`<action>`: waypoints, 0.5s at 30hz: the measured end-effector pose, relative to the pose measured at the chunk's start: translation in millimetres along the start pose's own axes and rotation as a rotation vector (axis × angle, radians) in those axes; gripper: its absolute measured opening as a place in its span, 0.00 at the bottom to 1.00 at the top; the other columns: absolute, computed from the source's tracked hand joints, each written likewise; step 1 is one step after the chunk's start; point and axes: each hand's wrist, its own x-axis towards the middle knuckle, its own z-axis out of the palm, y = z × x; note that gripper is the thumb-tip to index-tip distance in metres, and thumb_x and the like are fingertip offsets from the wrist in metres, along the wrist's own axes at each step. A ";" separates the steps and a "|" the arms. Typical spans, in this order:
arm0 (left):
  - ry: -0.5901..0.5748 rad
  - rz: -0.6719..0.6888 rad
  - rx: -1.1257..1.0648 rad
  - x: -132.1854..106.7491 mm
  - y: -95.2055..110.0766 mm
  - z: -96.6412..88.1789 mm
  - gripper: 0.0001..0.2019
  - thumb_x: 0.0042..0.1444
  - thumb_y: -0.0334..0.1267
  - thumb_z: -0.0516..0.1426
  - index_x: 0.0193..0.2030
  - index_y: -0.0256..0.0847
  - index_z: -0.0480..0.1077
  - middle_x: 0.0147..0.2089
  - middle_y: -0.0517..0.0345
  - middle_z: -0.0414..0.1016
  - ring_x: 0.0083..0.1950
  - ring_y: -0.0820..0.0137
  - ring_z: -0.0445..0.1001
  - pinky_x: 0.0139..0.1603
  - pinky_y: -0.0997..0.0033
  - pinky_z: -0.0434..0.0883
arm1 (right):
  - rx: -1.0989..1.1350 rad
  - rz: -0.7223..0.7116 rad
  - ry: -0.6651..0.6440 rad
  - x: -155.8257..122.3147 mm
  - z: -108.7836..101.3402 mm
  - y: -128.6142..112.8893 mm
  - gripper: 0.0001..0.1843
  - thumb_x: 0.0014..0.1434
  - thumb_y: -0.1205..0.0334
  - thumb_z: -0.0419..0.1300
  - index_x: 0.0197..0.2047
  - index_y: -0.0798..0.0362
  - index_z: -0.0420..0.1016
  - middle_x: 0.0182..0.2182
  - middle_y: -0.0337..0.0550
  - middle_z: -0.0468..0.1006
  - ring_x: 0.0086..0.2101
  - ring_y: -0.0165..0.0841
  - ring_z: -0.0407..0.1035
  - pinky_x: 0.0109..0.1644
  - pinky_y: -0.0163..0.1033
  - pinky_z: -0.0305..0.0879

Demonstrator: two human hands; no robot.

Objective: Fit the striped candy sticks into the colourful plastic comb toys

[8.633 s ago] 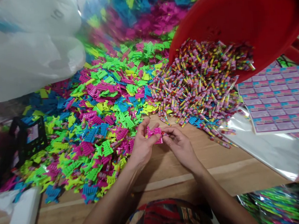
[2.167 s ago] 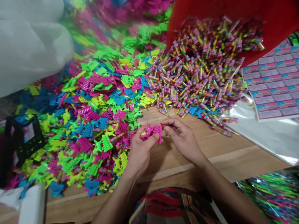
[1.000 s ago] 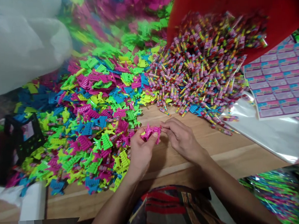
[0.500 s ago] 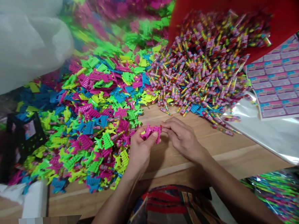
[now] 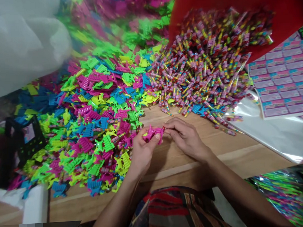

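Little changed since the last glance: left hand (image 5: 141, 153) stays clenched around a magenta plastic piece (image 5: 152, 133) at lower centre of frame, right hand (image 5: 186, 137) pinching its far end, both above the wooden tabletop (image 5: 246, 159).

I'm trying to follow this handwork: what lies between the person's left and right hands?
In the head view, a magenta comb-shaped plastic piece lies between the left hand and the right hand, pinched between them.

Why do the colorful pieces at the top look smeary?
In the head view, the heaped plastic pieces at the top are smeared and stretched, probably by the wide lens, while the pink piece in the left hand looks sharp. The clear plastic sheet shows white glare.
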 end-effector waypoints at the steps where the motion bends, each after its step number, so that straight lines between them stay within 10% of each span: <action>1: -0.026 0.012 0.017 0.5 -0.7 -0.1 0.15 0.49 0.41 0.69 0.42 0.39 0.75 0.35 0.59 0.78 0.33 0.73 0.72 0.38 0.74 0.69 | 0.037 0.029 0.011 -1.3 -1.6 0.5 0.06 0.68 0.67 0.56 0.45 0.49 0.74 0.37 0.44 0.76 0.40 0.36 0.72 0.44 0.42 0.69; 15: -0.267 0.294 0.718 -0.2 -53.0 -0.9 0.06 0.58 0.40 0.64 0.40 0.42 0.78 0.37 0.55 0.77 0.43 0.63 0.72 0.45 0.65 0.65 | 0.040 0.366 -0.003 -58.5 -14.7 7.1 0.10 0.64 0.61 0.65 0.48 0.48 0.77 0.41 0.43 0.79 0.41 0.36 0.74 0.46 0.41 0.72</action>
